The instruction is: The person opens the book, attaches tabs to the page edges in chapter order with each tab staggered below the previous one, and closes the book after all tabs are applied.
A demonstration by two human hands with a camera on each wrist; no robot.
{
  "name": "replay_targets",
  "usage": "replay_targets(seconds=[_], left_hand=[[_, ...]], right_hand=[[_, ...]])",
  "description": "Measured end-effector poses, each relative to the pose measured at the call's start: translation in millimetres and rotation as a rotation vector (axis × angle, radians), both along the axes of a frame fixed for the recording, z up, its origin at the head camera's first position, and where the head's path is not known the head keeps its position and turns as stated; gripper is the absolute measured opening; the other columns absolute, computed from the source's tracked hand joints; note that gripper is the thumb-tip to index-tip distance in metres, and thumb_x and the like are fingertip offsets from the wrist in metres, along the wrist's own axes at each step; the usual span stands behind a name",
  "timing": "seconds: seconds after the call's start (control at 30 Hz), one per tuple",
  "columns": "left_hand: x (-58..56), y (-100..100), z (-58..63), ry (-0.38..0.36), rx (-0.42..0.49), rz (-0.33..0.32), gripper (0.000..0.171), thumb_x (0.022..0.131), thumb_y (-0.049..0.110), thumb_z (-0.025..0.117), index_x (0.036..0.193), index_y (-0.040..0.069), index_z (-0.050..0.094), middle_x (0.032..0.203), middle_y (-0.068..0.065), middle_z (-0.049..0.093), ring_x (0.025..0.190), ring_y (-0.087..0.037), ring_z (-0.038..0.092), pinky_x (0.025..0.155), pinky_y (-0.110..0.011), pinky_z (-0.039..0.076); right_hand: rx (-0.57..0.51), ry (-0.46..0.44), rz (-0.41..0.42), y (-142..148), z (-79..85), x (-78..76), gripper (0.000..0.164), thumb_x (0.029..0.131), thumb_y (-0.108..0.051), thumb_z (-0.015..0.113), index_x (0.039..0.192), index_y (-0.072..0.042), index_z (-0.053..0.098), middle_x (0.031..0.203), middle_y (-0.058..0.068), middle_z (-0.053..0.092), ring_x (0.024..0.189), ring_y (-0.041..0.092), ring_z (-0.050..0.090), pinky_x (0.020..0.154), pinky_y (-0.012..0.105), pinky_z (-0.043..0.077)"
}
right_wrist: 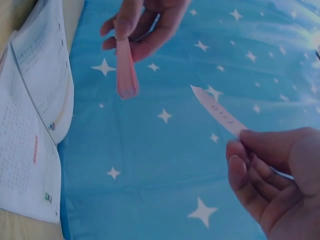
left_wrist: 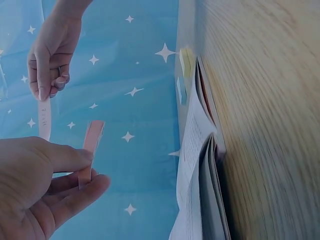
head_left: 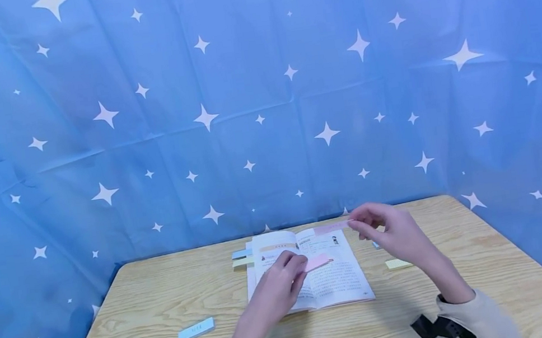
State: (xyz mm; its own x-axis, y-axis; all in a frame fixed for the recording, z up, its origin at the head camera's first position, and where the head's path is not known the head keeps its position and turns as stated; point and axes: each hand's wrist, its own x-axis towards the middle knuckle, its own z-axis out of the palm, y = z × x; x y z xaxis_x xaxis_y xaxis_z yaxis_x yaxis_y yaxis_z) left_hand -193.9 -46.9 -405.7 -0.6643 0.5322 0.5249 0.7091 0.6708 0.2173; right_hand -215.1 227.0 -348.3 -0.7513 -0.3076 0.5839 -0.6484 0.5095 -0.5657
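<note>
My left hand (head_left: 277, 286) pinches a small pad of pink sticky notes (head_left: 317, 262) by one end, above an open book (head_left: 338, 287). In the left wrist view, the thumb and fingers grip the pad's lower end. Between thumb and fingertips, my right hand (head_left: 400, 232) pinches a single pink sticky note (right_wrist: 220, 112) with handwriting on it. From the head, that note overlaps the top edge of the right page. The two hands are apart. Pages of the book lie spread, printed with text and small pictures.
Blue (head_left: 241, 254) and yellow tabs (head_left: 242, 262) stick out from the book's left edge. A blue sticky-note pad (head_left: 196, 330) with writing lies at the front left of the wooden table (head_left: 135, 304). Right of the book is a yellow strip (head_left: 397, 263). A starry blue curtain (head_left: 261, 91) hangs behind.
</note>
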Motion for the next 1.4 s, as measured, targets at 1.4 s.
replay_targets(seconds=[1.4], left_hand=[[-21.7, 132.6, -32.4, -0.019, -0.151, -0.092, 0.015, 0.094, 0.015, 0.073, 0.108, 0.012, 0.074, 0.099, 0.003, 0.062, 0.083, -0.001, 0.054, 0.068, -0.005, 0.043]], right_hand=[[-0.007, -0.032, -0.223, 85.8, 10.5, -10.4, 0.011, 0.099, -0.015, 0.067, 0.104, -0.006, 0.071, 0.078, 0.001, 0.071, 0.069, 0.006, 0.066, 0.064, 0.017, 0.052]])
